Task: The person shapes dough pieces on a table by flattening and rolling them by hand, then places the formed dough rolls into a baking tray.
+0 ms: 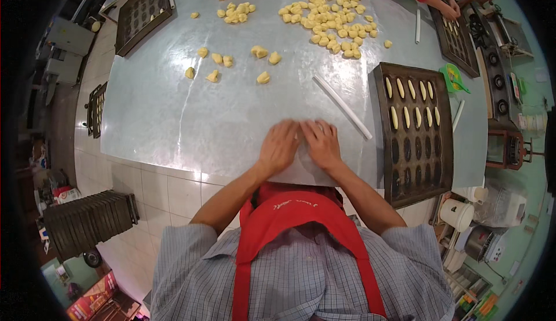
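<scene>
Dough [333,15] lies toward the far edge of the tabletop [145,118]. Your left hand [280,145] and right hand [321,142] lie open, palms down, near its front edge, hiding anything beneath; keep pressure even.

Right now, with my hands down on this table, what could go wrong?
The near end of the dark tray seems to overhang the metal table's edge, so a bump might shift or tip it. The white rod lies loose near your right hand and could roll if knocked.
</scene>
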A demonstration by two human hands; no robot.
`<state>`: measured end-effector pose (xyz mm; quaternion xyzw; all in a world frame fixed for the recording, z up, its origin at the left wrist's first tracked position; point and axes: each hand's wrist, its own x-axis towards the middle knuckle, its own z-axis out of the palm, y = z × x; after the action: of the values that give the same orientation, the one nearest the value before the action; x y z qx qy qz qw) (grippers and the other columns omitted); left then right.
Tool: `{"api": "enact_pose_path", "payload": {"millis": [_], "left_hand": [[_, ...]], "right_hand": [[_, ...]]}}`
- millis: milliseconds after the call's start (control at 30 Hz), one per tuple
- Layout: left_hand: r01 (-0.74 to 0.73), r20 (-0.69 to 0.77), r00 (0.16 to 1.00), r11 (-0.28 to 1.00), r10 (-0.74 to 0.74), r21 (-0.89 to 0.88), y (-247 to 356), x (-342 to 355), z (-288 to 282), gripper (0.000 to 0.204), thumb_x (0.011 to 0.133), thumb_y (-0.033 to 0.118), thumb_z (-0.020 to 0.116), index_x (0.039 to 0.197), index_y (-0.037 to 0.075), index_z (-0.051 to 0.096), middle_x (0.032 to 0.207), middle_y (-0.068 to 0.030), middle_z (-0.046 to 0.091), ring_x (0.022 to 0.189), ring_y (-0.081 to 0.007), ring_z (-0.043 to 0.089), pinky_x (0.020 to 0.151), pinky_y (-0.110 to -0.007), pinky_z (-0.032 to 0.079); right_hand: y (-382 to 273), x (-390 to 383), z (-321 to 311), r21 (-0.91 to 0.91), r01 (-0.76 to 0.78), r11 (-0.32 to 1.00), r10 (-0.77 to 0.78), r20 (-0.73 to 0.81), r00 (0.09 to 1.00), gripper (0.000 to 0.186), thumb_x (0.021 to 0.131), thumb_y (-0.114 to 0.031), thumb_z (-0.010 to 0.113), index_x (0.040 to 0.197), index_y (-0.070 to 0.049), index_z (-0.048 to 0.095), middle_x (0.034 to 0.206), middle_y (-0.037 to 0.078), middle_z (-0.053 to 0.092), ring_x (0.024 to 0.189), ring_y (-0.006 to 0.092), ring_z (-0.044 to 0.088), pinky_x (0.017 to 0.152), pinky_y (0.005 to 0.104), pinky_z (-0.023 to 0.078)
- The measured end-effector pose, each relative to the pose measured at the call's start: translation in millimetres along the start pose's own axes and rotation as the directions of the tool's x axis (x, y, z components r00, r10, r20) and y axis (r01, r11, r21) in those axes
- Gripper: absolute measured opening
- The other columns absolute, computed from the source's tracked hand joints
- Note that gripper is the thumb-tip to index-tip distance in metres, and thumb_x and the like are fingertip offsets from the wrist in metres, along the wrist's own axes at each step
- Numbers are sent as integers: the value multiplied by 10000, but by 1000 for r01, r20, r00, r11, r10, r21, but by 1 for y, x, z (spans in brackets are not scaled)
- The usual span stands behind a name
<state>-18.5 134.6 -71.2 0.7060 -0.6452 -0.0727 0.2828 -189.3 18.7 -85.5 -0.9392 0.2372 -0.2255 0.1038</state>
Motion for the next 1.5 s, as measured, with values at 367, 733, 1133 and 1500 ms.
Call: {"api": "enact_pose_path", "payload": {"millis": [367, 733, 1133, 1500], "left_hand": [[171, -96, 978, 977, -183, -124, -30, -2, -32, 289, 937, 123, 740, 1191, 0, 677, 1190, -214, 693, 1143, -449, 641, 1022, -536, 513], [472, -448, 804, 878, -391, 81, -343, 44, -155, 342, 1004, 265, 726, 1214, -4, 706, 1110, -257, 738, 1116, -448, 661, 964, -545, 530], [571, 131, 766, 574, -629, -587, -167, -1, -95, 229, 1020, 139, 806, 1145, 16, 660, 959, -45, 743, 896, -123, 679, 791, -284, 549], [606, 343, 762, 418, -549, -677, -38, 20, -39, 257, 1019, 127, 799, 1200, -2, 670, 1052, -83, 758, 950, -143, 703, 850, -303, 567]], "right_hand": [[-21, 73, 40, 186, -154, 970, 158, -6, 987, 621, 953, -210, 703, 1545, -51, 604, 1626, 243, 527, 1505, 481, 463, 1237, 708, 303], [-47, 101, 33, -14, -150, 989, 148, -110, 983, 477, 930, -304, 815, 1293, -38, 655, 1334, 171, 629, 1228, 384, 573, 1044, 566, 431], [-21, -2, -26, 251, -248, 936, 253, 14, 967, 293, 915, -81, 809, 1208, -78, 796, 1056, 87, 745, 930, 292, 712, 814, 432, 580], [143, -133, -153, 13, -925, 379, 910, -187, 370, 313, 963, -286, 830, 1227, -117, 840, 1056, 163, 789, 971, 362, 777, 859, 461, 607]]}}
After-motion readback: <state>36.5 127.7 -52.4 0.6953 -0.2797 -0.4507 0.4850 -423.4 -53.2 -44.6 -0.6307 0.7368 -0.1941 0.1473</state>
